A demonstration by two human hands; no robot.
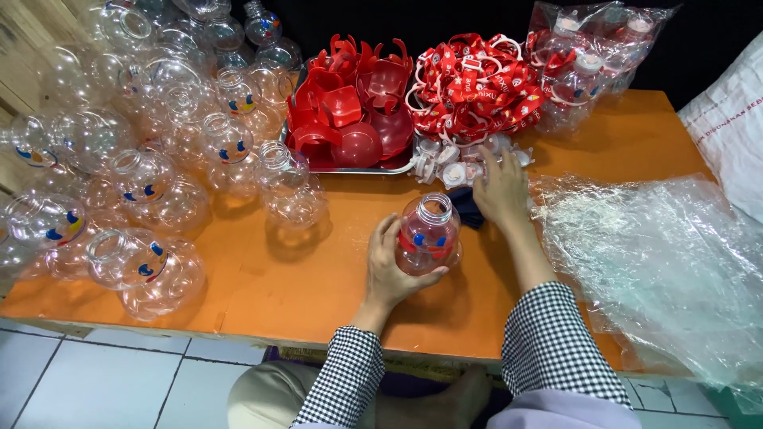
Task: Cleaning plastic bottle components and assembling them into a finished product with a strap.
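Note:
My left hand [391, 268] grips a small clear plastic bottle [429, 234] with a red and blue face print, standing upright on the orange table [318, 278]. My right hand [501, 189] reaches forward, fingers spread over a heap of white caps [455, 163] just behind the bottle; whether it holds one I cannot tell. A dark blue cloth [469, 208] lies under the right palm. Red straps with white rings [477, 83] are piled behind the caps.
Many clear round bottles [143, 175] crowd the table's left side. A metal tray of red plastic pieces [350, 111] sits at the back centre. A bag of finished bottles [584, 59] stands at the back right. Crumpled clear plastic sheeting [660, 262] covers the right side.

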